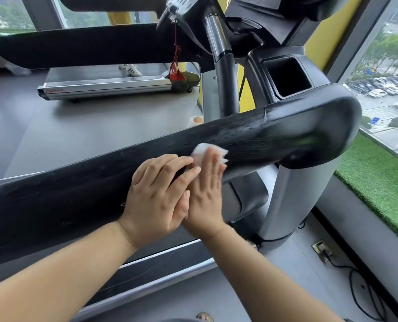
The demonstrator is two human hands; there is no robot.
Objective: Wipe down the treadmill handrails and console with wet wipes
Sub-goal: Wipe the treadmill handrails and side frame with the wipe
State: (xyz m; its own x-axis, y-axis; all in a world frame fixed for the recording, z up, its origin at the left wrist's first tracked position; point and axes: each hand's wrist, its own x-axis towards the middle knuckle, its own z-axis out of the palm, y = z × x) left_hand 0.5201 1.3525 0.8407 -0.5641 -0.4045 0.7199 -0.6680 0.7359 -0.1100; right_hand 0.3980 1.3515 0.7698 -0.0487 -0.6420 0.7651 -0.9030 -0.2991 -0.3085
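Right hand (205, 191): fingers straight and together, palm down, pressing a white wet wipe (201, 150) flat onto the black treadmill handrail (77, 187). No curl round the wipe, it's pinned under the fingers; its edges show past the fingertips. Wipe sits on the handrail's upper face, near where the rail widens into its rounded end cap (314, 135).

Left hand (156, 194): also flat on the handrail, just beside the right hand and partly overlapping its thumb side. Fingers extended, tips reaching the wipe's near edge. Holds nothing.

Handrail surface just beyond the wipe, toward the end cap, shows wet streaks and a sheen.

Above the handrail: the console (239, 26) with an open cup-holder pocket (286, 75), a chrome grip bar (216, 36), and a red safety-key cord (176, 54) hanging down from it.

Below the end cap: the grey upright (298, 194) running down to the floor.

Beyond the handrail: a second treadmill (105, 87), with a person's white shoes (131, 69) on its belt.

Right of the handrail's end: artificial turf strip (379, 182) along the window, car park visible outside. On the floor beside the upright: a socket (321, 249) with a black cable (356, 289) plugged in.
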